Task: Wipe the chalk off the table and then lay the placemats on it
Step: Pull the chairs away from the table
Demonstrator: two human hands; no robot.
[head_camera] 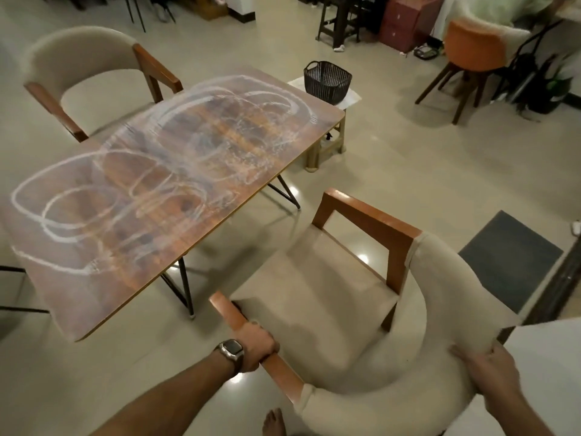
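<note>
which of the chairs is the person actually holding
The nearest beige chair: the left hand grips its wooden armrest, the right hand its backrest. The beige chair behind the table and the orange one stand untouched.

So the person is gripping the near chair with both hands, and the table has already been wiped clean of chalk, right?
Not quite. In the head view both hands do hold the near chair: the left hand grips its wooden armrest and the right hand holds the padded back. But the table is not wiped: white chalk loops cover its top.
</note>
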